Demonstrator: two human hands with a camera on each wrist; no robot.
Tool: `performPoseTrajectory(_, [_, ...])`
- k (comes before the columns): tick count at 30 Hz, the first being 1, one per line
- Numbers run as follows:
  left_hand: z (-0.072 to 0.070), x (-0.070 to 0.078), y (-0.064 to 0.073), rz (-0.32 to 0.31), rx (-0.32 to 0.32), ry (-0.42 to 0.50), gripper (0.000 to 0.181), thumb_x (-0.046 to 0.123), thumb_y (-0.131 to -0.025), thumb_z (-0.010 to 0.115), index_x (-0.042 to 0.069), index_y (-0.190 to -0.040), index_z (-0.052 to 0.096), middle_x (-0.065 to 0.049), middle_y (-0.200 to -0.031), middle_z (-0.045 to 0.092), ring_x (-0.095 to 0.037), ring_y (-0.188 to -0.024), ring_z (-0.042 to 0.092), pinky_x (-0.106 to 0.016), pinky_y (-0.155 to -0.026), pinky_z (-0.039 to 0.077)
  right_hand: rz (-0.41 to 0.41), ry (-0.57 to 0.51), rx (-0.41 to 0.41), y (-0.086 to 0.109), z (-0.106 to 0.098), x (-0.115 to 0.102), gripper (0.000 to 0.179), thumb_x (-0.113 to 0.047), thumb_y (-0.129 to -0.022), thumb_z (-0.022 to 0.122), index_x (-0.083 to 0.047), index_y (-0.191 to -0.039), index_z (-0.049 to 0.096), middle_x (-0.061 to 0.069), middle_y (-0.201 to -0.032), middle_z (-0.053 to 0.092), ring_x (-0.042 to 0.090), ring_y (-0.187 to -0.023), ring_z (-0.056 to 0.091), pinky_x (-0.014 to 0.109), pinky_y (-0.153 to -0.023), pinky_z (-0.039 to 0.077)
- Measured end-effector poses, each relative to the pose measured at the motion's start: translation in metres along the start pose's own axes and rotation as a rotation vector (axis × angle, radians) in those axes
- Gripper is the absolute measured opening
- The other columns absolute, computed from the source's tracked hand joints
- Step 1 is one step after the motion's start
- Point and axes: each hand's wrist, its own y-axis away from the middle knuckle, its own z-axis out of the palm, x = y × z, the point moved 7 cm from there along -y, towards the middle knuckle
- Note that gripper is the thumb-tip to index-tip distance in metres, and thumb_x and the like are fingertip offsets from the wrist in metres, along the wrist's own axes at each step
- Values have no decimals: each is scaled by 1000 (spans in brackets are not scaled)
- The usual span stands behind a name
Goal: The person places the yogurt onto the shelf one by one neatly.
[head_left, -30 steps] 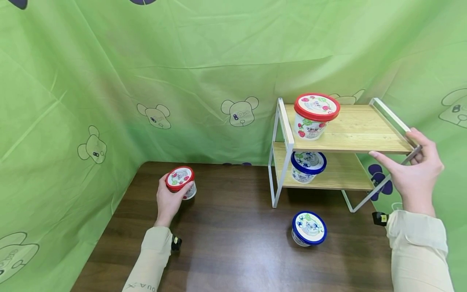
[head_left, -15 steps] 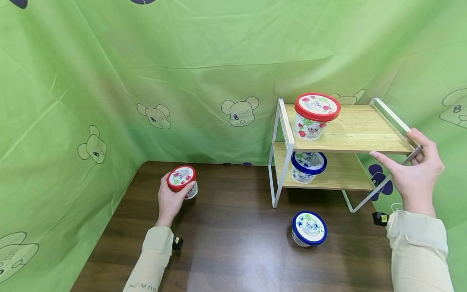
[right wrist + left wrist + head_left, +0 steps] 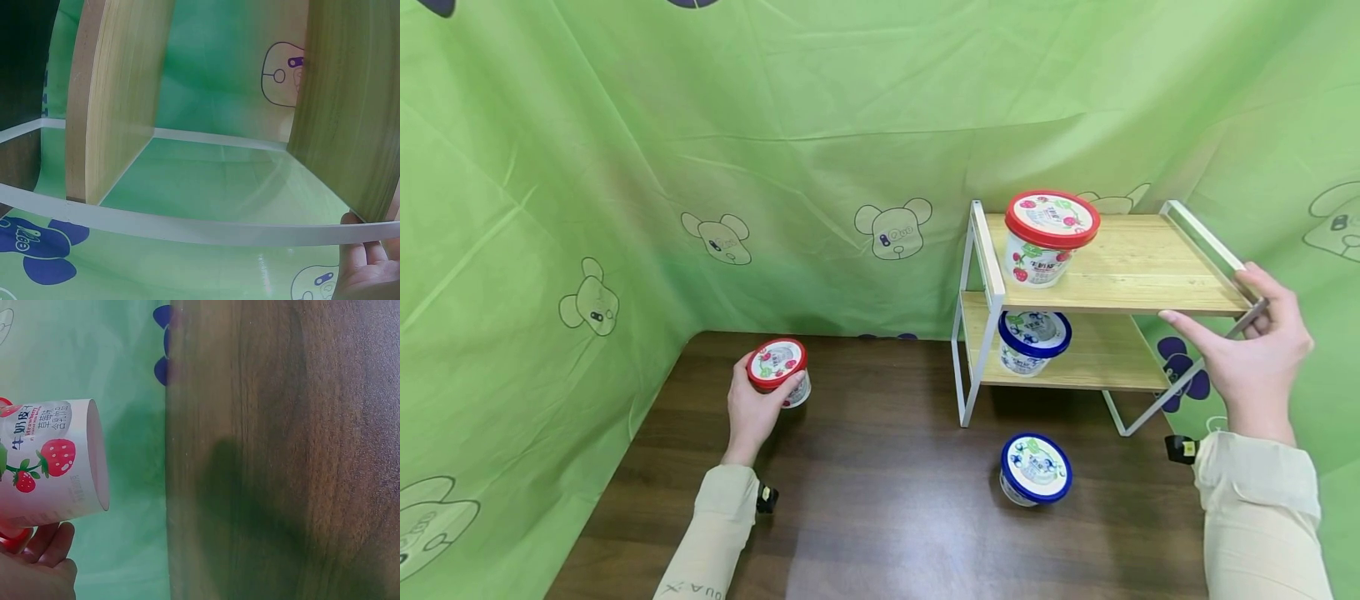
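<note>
My left hand (image 3: 751,418) grips a paper cup with a red lid and strawberry print (image 3: 777,367) around its side, over the far left of the table. In the left wrist view, the cup's (image 3: 53,465) base looks raised off the wood, and a shadow falls on the table. My right hand (image 3: 1262,350) holds the front right corner of a two-tier shelf rack (image 3: 1150,262), thumb under the top board and fingers over the white frame. Another red-lidded strawberry cup (image 3: 1049,242) stands on the top board's left end. A blue-lidded blueberry cup (image 3: 1032,346) is directly below, on the lower board.
A second blue-lidded cup (image 3: 1035,471) stands on the brown table (image 3: 880,467) in front of the rack. Green cloth (image 3: 790,183) with bear drawings hangs behind and at both sides. White metal legs carry the rack at the table's right.
My left hand has shifted slightly to the right and up in the head view, carrying the strawberry cup. My right hand, the rack and the other cups stay where they were.
</note>
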Motion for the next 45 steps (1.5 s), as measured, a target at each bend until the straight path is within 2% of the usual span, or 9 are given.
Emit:
performPoseTrajectory(10, [2, 4, -2, 12, 7, -2, 96, 51, -74, 90, 7, -144, 42, -12, -133, 54, -29, -121, 50, -52, -104, 42, -20, -11, 4, -2, 0, 3, 83, 19, -59, 88, -9, -134, 64, 6, -144, 57, 15, -115, 61, 20, -99, 45])
performPoseTrajectory(16, [3, 5, -3, 19, 0, -10, 95, 50, -75, 90, 7, -145, 42, -11, -134, 54, -29, -121, 50, -52, -104, 42, -2, -18, 1, -3, 0, 5, 84, 19, -60, 88, -10, -134, 63, 6, -144, 56, 15, -115, 60, 20, -100, 45])
performPoseTrajectory(36, [19, 15, 2, 63, -25, 18, 90, 48, -74, 91, 9, -141, 45, -9, -130, 57, -27, -118, 53, -50, -101, 44, 1, -5, 3, -2, 0, 5, 83, 18, -61, 88, -11, -134, 63, 5, -145, 56, 15, -116, 60, 20, -100, 45])
performPoseTrajectory(45, [25, 15, 3, 38, -50, 5, 86, 49, -78, 87, 8, -141, 44, -11, -129, 56, -29, -118, 53, -51, -100, 45, -13, 7, 0, 0, 1, 0, 83, 18, -60, 88, -10, -134, 63, 6, -144, 56, 15, -115, 60, 20, -100, 45])
